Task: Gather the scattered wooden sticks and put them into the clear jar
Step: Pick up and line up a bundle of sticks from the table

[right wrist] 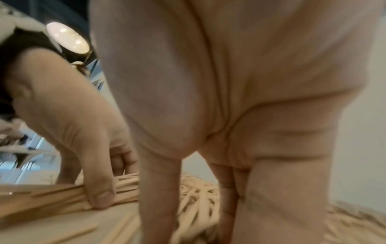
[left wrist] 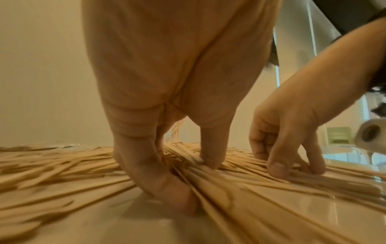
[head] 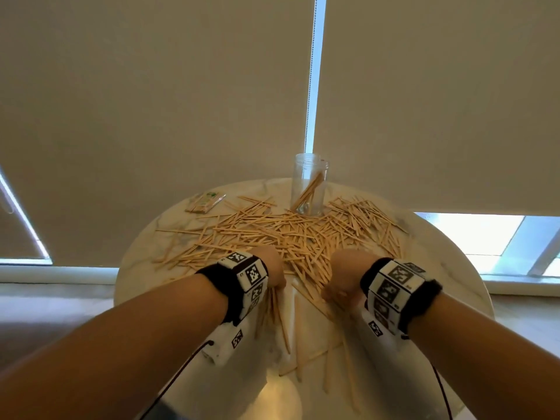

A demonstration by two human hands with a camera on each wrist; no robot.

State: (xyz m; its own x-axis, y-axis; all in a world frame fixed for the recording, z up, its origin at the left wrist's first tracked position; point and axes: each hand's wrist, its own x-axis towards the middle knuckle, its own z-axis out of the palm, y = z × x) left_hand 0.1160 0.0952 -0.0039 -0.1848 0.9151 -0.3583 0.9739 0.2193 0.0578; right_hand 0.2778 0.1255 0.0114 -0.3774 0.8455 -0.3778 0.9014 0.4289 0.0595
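Note:
Thin wooden sticks (head: 291, 234) lie heaped across the round marble table (head: 448, 268). The clear jar (head: 309, 184) stands upright at the far edge with a few sticks leaning inside. At the near side of the heap, my left hand (head: 272, 277) pinches a bundle of sticks (left wrist: 225, 189) between thumb and fingers (left wrist: 158, 178) against the tabletop. Just to its right, my right hand (head: 336, 291) reaches down into the heap, its fingers (left wrist: 277, 166) curled on sticks; in the right wrist view the right hand (right wrist: 198, 219) closes round a blurred clump.
A flat packet of sticks (head: 206, 202) lies at the table's far left. Loose sticks (head: 306, 341) trail toward the near edge between my wrists. Closed roller blinds hang behind the table, and floor shows around it.

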